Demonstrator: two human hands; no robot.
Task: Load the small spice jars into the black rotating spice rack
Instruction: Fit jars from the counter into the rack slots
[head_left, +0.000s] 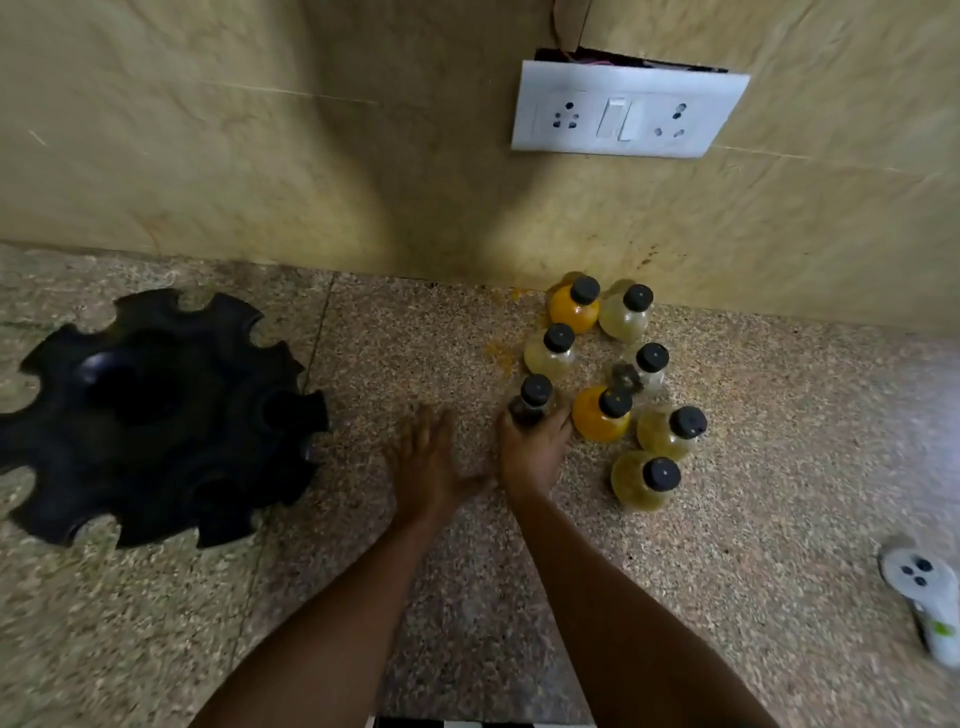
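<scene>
on counter, right hand grips dark-filled jar; rack empty.

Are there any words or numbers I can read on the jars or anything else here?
None can be read.
Spice jars: no labels show, only plain black caps.
Black rack: no writing shows.
White socket plate on the wall: only holes and a switch, no text.
White controller at the right edge: a green mark, too small and blurred to read.
</scene>
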